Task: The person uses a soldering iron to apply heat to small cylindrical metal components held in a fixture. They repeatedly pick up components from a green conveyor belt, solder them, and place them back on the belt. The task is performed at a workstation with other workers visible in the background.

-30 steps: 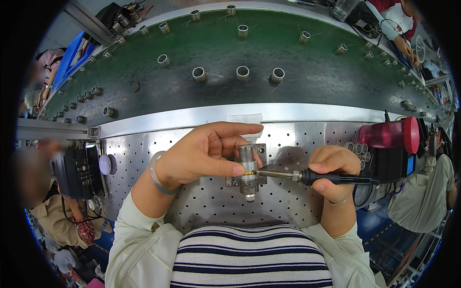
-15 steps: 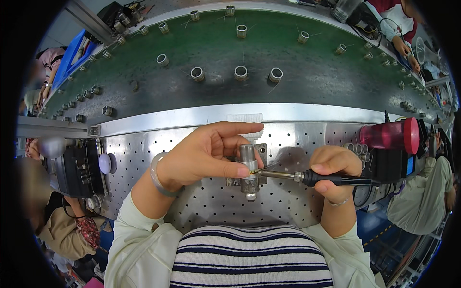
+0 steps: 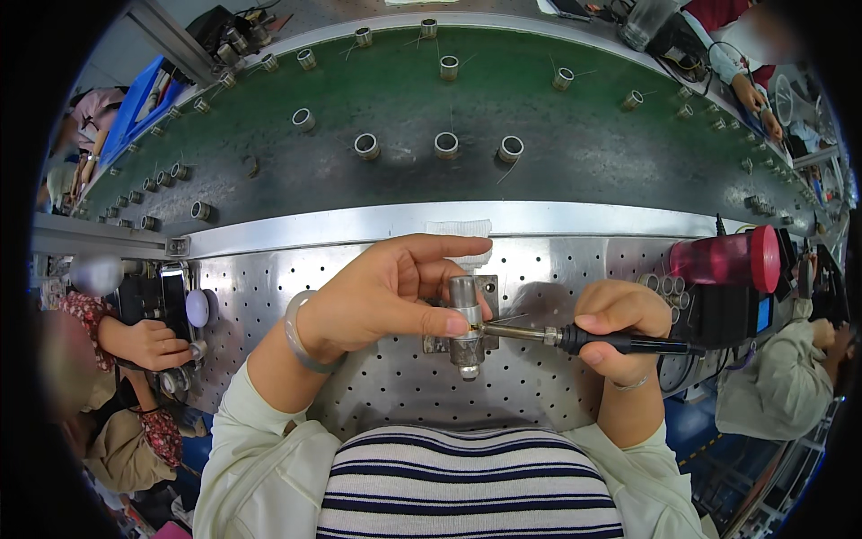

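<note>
My right hand (image 3: 624,314) grips a soldering iron (image 3: 525,332) by its black handle, with the iron's metal tip pointing left. The tip meets the side of a metal ring seated on a steel post (image 3: 463,292). My left hand (image 3: 377,301) pinches that ring, thumb in front and other fingers behind, index finger stretched out above. A thin wire sticks out to the right beside the tip. Under the post is a dark metal block (image 3: 490,295) on the perforated worktop. My fingers hide part of the ring and post.
Beyond the worktop's metal rail (image 3: 359,225) runs a green conveyor belt (image 3: 395,99) carrying several metal rings with wires. A pink jar (image 3: 718,258) and a group of rings (image 3: 669,292) stand at right. At left, a co-worker's hand (image 3: 160,346) rests near a black device.
A co-worker's hand has come into view at the left. My hands and the iron keep nearly the same place; the view has shifted slightly.
</note>
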{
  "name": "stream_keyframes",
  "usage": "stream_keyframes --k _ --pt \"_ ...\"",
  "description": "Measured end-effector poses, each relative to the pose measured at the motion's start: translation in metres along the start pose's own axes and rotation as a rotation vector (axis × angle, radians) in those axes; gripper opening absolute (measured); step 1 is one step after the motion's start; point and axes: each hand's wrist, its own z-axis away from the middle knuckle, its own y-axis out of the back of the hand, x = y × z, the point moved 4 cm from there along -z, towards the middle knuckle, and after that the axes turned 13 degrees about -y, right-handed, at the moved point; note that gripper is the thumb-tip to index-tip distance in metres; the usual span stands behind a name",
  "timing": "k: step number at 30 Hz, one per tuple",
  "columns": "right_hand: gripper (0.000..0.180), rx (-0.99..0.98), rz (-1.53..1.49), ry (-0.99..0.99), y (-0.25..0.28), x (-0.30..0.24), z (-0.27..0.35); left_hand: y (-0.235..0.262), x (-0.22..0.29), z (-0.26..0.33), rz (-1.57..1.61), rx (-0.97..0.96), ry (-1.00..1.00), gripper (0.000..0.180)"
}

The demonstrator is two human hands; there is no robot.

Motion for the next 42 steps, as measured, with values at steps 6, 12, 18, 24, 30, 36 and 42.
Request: stream_keyframes --k 6,12,18,24,30,36,42 --pt "0.023 0.052 -0.085 -0.001 0.001 0.003 0.003 -0.003 0.002 0.002 0.031 0.008 -0.003 0.072" --pt "0.024 0.026 -0.069 -0.012 0.0 0.002 0.003 -0.002 0.0 0.002 0.028 0.011 0.004 0.072" --pt "0.021 0.011 -0.026 -0.034 0.001 0.0 0.004 -0.004 -0.001 0.001 0.026 0.013 0.006 0.072" --pt "0.019 0.193 -0.219 0.005 0.006 0.004 0.008 0.002 -0.002 0.002 0.143 -0.039 -0.031 0.072" --pt "0.032 0.279 -0.177 -0.15 0.008 0.004 0.014 0.043 0.029 -0.007 -0.137 0.261 -0.371 0.058" --pt "0.025 0.266 -0.237 -0.064 0.01 0.006 0.011 0.203 0.13 0.056 -1.463 0.903 -0.759 0.029" --pt "0.027 0.288 -0.232 -0.099 0.011 0.01 0.012 0.292 0.14 0.1 -1.864 1.154 -0.216 0.033"
